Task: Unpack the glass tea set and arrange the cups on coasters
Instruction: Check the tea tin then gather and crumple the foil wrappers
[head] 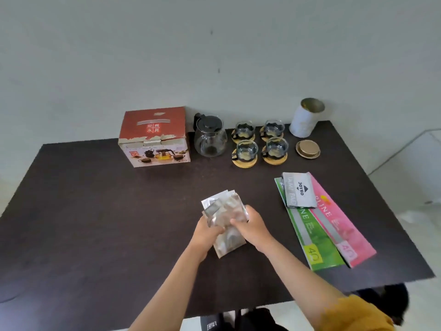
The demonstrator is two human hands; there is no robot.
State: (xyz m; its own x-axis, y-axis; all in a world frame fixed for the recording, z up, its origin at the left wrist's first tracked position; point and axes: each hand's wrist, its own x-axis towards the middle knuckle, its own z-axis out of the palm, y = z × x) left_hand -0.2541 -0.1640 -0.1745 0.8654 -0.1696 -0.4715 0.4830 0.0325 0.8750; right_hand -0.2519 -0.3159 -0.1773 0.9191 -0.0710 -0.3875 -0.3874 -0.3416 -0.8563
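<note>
The box [154, 137] stands at the far left of the row along the back of the counter [95, 211], lid flaps down. Just to its right stands the glass teapot [210, 137] with its black lid on, close to the box but apart from it. Risk: if the box is lifted or turned carelessly, its corner may strike the teapot and tip it.

Right of the teapot, four glass cups [260, 143] sit in a two-by-two block, each on a round wooden coaster [245, 161]. The arranging step appears complete. Risk: the cups stand close together; a reach across the block may knock one off its coaster or against its neighbour.

At centre front, both hands work a bundle of clear plastic bags [224, 223], apparently the leftover packing. The left hand [207, 231] has its fingers curled round the lower part of the bundle. The right hand [250, 225] grips the upper right edge, thumb over the top. Risk: the film is slippery and layered; loose sheets may slide out and scatter over the counter. Whether anything remains inside the bags cannot be determined.

Further right, a white tin [306, 118] stands open at the back corner, its lid [307, 149] lying separately in front of it. Risk: the open tin is near the edge and may topple if bumped.

At the right front, a green pack [310, 235], a pink pack [343, 230] and a grey sachet [299, 191] lie overlapped. The pink pack lies near the counter's right edge and may be swept off.
</note>
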